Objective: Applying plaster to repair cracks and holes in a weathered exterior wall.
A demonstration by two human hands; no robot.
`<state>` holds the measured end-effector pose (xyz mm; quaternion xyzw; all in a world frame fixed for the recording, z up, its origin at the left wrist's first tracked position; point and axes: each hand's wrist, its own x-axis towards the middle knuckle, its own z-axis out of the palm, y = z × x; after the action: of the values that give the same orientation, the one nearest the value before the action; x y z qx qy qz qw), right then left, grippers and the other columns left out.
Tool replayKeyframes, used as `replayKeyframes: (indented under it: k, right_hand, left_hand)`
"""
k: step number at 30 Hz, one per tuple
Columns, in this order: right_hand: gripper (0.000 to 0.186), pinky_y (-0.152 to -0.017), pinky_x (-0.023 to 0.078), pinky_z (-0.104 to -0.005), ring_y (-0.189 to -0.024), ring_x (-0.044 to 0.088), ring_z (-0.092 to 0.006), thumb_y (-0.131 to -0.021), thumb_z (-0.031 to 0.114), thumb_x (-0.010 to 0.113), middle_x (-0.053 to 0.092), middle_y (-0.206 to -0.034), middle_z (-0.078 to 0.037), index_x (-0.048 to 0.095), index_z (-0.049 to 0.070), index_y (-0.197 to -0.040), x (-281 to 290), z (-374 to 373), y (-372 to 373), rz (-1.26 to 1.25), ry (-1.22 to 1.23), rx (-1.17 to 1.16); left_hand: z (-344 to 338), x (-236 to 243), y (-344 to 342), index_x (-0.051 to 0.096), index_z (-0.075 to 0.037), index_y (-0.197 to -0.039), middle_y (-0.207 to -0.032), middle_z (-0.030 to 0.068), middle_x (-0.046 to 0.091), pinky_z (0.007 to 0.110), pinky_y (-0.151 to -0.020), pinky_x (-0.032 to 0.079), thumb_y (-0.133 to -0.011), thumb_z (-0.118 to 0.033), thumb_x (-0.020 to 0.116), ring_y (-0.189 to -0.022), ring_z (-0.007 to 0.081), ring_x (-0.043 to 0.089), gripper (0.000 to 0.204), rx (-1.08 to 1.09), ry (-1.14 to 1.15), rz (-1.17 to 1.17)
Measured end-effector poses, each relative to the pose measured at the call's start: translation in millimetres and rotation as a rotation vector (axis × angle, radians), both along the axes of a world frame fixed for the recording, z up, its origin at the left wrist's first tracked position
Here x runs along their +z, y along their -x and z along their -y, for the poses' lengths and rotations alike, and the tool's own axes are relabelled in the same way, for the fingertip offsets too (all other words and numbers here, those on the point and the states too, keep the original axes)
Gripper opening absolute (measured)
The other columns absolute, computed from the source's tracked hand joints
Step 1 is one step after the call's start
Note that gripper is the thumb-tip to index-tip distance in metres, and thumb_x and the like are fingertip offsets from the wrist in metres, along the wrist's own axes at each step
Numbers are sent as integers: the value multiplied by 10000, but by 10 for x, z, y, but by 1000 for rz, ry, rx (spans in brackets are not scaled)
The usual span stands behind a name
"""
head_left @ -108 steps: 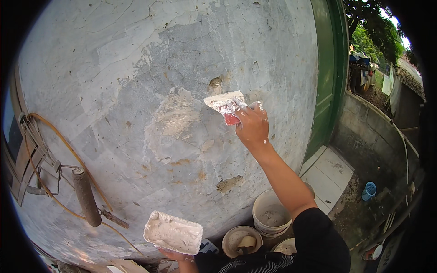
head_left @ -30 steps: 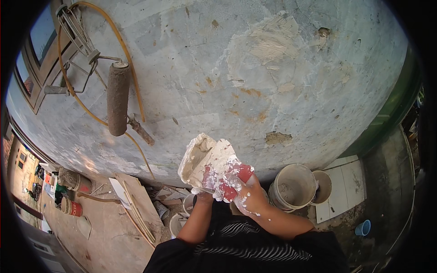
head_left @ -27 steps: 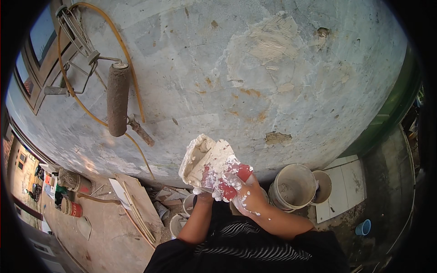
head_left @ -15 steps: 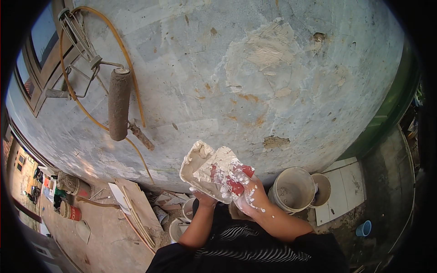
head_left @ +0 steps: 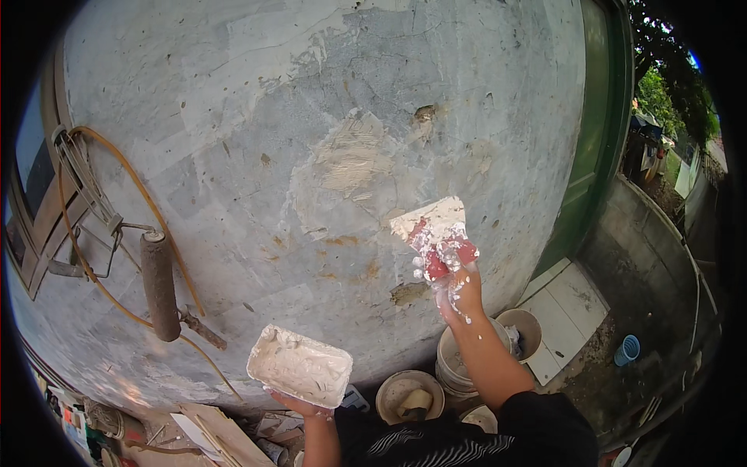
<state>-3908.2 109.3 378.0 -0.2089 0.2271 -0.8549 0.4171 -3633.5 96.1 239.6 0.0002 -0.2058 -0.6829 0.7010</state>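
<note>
My right hand (head_left: pixel 461 289), smeared with white filler, is wrapped round the red handle of a putty knife (head_left: pixel 436 218) held up close to the wall. Pale filler coats the wide blade; whether it touches the wall I cannot tell. Lower and to the left, my left hand (head_left: pixel 302 405) supports a shallow rectangular tub (head_left: pixel 303 366) from beneath, its fingers mostly hidden; wet filler lines its inside. The weathered grey wall (head_left: pixel 226 179) has a rough cream patch (head_left: pixel 354 159), a chipped hole (head_left: pixel 408 293) below the blade and another hole (head_left: pixel 425 114) higher up.
A paint roller (head_left: pixel 159 288) and an orange hose (head_left: pixel 148 187) hang at left beside the window frame. Buckets (head_left: pixel 459 354) stand at the wall's foot, one basin (head_left: pixel 408 393) nearer me. To the right are a green door (head_left: pixel 585 171), pale boards (head_left: pixel 564 319) and a blue basket (head_left: pixel 626 350).
My right hand has lifted the putty knife out of the tub, up and right towards the wall. The tub in my left hand is now lower and further left. The view has swung right.
</note>
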Motion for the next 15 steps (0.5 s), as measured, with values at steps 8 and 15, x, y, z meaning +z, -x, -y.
replayKeyframes:
  k: [8,15]
  right_hand:
    - [194,-668,450,-295,-792,577,-159,-865,53,553,615,-898,-87,572,-54,-1026,616,442,506,-582,-33,-728]
    - [247,-700,450,-343,-776,557,-340,-744,-53,520,574,-877,-184,585,-62,-982,722,859,690,-1163,75,-1295]
  left_hand:
    - [50,-36,-118,261,-181,-1415,-1433,70,310,522,-1014,326,-831,-649,361,-1258,336,367,755,44,27,51]
    - [143,-212,-293,263,-180,-1412,-1433,66,311,521,-1008,332,-838,-643,356,-1254,330,372,743,118,-23,64]
